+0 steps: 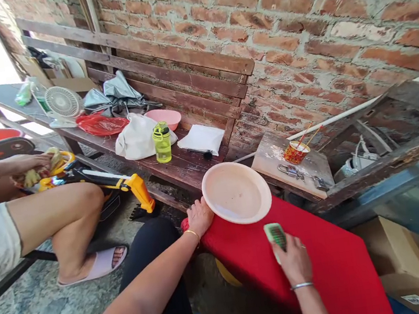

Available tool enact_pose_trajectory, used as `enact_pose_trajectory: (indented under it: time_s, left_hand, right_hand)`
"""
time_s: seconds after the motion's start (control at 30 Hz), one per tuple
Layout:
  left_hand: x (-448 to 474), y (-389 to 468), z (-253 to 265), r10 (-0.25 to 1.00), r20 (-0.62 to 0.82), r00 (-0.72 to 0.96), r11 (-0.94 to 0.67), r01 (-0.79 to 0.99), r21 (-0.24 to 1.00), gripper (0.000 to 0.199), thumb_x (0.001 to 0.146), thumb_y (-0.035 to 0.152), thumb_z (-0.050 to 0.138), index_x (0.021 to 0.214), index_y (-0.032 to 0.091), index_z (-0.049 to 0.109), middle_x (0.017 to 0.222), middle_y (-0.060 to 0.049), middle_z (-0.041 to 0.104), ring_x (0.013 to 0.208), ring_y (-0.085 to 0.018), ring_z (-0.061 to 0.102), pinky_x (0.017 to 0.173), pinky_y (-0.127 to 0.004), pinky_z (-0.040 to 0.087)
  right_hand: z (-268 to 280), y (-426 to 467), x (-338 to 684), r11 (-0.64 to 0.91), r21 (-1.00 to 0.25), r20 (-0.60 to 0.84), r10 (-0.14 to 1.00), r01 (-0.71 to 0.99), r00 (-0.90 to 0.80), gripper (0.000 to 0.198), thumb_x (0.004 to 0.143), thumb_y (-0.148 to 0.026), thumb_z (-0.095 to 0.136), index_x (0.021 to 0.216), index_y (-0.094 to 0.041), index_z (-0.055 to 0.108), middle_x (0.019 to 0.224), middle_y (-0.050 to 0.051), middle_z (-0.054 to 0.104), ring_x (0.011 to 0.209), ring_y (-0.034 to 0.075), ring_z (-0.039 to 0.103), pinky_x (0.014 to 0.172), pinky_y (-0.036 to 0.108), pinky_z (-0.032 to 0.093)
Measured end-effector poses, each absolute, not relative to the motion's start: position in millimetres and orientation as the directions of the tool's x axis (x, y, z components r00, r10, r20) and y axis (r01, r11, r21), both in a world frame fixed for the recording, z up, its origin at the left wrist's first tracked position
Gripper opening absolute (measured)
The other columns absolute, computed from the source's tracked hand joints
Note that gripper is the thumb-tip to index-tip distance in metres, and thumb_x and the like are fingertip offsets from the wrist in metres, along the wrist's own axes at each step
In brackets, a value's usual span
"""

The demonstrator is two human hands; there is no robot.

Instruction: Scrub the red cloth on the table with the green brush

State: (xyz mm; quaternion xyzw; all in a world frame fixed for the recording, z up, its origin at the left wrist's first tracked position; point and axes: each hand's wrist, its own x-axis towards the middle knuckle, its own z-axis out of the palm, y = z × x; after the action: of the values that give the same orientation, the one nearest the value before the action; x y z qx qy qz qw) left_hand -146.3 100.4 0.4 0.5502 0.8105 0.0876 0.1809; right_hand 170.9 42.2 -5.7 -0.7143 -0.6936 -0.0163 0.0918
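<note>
My right hand grips a small scrub brush with green bristles and a pale rim, just above a red cloth spread over a table. A pale pink basin stands at the far end of that cloth, with a few dark specks inside. Against the basin's left side, my left hand rests on the cloth-covered corner, its fingers laid forward and holding nothing that I can see. The brush is apart from the basin.
A wooden bench holds a lime-green bottle, white bag, pink bowl and fan. Right are a wooden stand with a patterned cup, and a cardboard box. Another person's hand is at left.
</note>
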Motion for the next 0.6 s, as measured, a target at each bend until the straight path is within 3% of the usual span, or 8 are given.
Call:
enact_pose_trajectory:
  time_s: [0.07,0.13,0.27,0.4,0.6]
  left_hand:
    - [-146.7,100.0,1.1,0.923,-0.207,-0.325,0.38,0.86,0.342,0.04,0.098,0.029,0.03,0.129,0.017,0.052,0.121,-0.017,0.057,0.113,-0.031,0.057,0.094,-0.045,0.041]
    - [-147.4,99.1,2.1,0.923,-0.215,-0.318,0.376,0.863,0.337,0.041,0.098,0.028,0.03,0.13,0.017,0.052,0.122,-0.018,0.056,0.114,-0.031,0.056,0.094,-0.044,0.041]
    - [-149.8,96.2,2.5,0.925,-0.227,-0.305,0.366,0.875,0.315,0.042,0.098,0.031,0.03,0.13,0.016,0.052,0.124,-0.018,0.056,0.116,-0.03,0.056,0.095,-0.044,0.041]
    - [-153.6,96.8,-1.9,0.927,-0.231,-0.295,0.356,0.886,0.298,0.043,0.097,0.031,0.03,0.129,0.014,0.053,0.124,-0.019,0.056,0.117,-0.031,0.057,0.093,-0.045,0.043]
    - [-154.6,99.8,-9.2,0.936,-0.217,-0.278,0.33,0.906,0.264,0.045,0.097,0.03,0.028,0.128,0.01,0.055,0.124,-0.021,0.057,0.114,-0.033,0.058,0.093,-0.047,0.044]
  right_hand:
    - [-6.9,47.7,216.4,-0.212,-0.082,0.141,0.965,0.974,0.222,0.053,0.089,-0.055,0.048,0.111,-0.009,0.063,0.097,0.019,0.067,0.09,0.031,0.064,0.078,0.039,0.047]
    - [-5.5,49.6,235.9,-0.311,-0.078,0.136,0.938,0.947,0.319,0.056,0.09,-0.058,0.044,0.114,-0.01,0.062,0.098,0.019,0.068,0.091,0.031,0.064,0.077,0.039,0.048]
    - [1.7,49.1,190.3,-0.189,-0.132,0.119,0.972,0.973,0.204,0.047,0.091,-0.054,0.048,0.115,-0.015,0.062,0.102,0.015,0.067,0.094,0.027,0.064,0.08,0.035,0.047]
    - [7.5,62.4,136.7,-0.074,-0.098,0.093,0.992,0.992,0.083,0.036,0.091,-0.045,0.053,0.115,-0.019,0.062,0.107,0.012,0.066,0.102,0.026,0.062,0.085,0.033,0.045]
    - [20.8,67.0,233.1,-0.355,-0.023,0.081,0.931,0.935,0.356,0.039,0.092,-0.042,0.053,0.113,-0.013,0.064,0.106,0.017,0.067,0.101,0.027,0.064,0.086,0.035,0.045]
